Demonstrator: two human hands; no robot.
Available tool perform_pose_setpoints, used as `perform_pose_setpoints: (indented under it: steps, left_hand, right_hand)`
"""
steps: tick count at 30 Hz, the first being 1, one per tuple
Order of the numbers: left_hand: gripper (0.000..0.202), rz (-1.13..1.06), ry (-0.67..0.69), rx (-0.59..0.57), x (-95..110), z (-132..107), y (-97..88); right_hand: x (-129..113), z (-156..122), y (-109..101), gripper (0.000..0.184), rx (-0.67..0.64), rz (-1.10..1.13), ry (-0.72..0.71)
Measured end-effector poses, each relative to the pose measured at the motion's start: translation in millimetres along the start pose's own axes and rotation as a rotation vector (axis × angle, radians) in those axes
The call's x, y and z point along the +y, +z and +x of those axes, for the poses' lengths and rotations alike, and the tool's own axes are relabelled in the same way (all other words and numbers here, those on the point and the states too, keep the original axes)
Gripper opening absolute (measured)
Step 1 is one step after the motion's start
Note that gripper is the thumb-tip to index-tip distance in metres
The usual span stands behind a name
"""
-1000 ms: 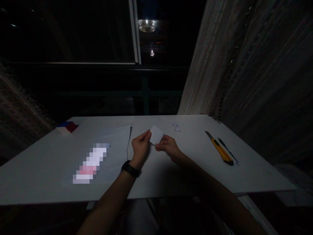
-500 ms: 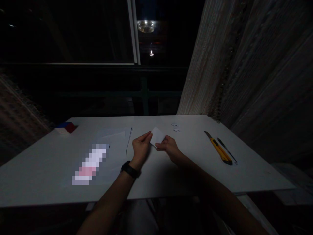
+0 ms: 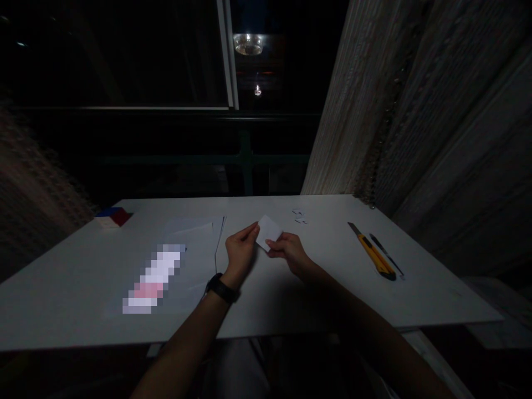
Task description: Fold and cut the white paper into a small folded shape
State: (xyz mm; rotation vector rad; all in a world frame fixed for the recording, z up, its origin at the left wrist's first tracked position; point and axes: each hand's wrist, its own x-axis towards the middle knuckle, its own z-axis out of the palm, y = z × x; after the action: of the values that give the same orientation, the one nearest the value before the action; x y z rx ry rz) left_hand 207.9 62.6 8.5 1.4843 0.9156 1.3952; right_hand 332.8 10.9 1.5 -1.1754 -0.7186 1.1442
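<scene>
A small white piece of folded paper [image 3: 269, 229] is held above the middle of the table. My left hand [image 3: 241, 249] is closed, pinching the paper's left edge between thumb and fingers. At its lower right side, my right hand [image 3: 291, 250] grips it too, thumb on top and fingers underneath. Two small white paper pieces with dark marks [image 3: 301, 220] lie on the table just beyond my right hand. White paper sheets [image 3: 199, 249] lie to the left of my left hand.
On the white table [image 3: 324, 310], a yellow box cutter [image 3: 372, 255] with its blade out lies at right beside a dark pen [image 3: 384, 252]. A puzzle cube [image 3: 112, 217] stands at far left. A blurred-out bright rectangle [image 3: 155, 277] covers part of the sheets. Curtains [image 3: 336, 111] hang behind.
Both hands keep hold of the folded paper and have barely moved. My right thumb has shifted slightly to the right and up on it.
</scene>
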Motion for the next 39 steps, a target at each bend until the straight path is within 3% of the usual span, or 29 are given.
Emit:
perform_pose_setpoints:
  steps: [17, 24, 30, 39]
  left_hand:
    - [0.031, 0.012, 0.002, 0.004, 0, 2, -1.3]
    - [0.032, -0.019, -0.031, -0.003, -1, 4, -2.3]
    - [0.033, -0.035, -0.045, -0.016, -2, 4, -1.2]
    - [0.035, -0.015, -0.037, -0.019, -7, 6, -2.2]
  right_hand:
    - [1, 4, -5, 0.029, 0.033, 0.095, -0.019]
    - [1, 5, -8, 0.029, -0.014, 0.126, 0.008]
    - [4, 7, -10, 0.035, 0.016, 0.124, -0.068]
    - [1, 6, -9, 0.030, 0.024, 0.136, -0.043]
